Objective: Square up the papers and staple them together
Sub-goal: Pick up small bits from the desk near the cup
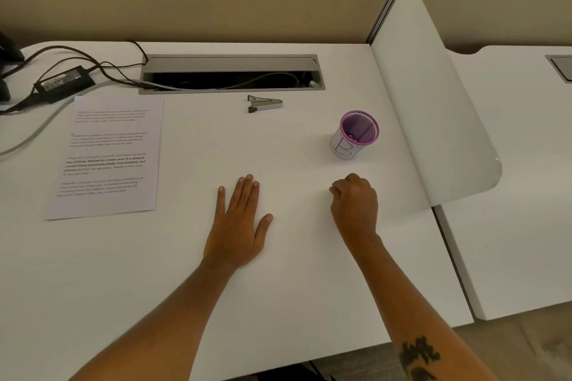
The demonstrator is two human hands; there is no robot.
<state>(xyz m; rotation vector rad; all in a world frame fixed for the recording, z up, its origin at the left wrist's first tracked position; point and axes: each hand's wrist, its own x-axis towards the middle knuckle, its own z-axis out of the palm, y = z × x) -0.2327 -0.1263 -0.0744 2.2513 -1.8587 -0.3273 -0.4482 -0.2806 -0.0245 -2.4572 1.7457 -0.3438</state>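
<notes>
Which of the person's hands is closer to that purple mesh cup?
The right hand. It rests curled on the desk just in front of the purple mesh cup. The left hand lies flat, farther off to the cup's left and nearer the person.

Soft dim light, wide-angle edge distortion
</notes>
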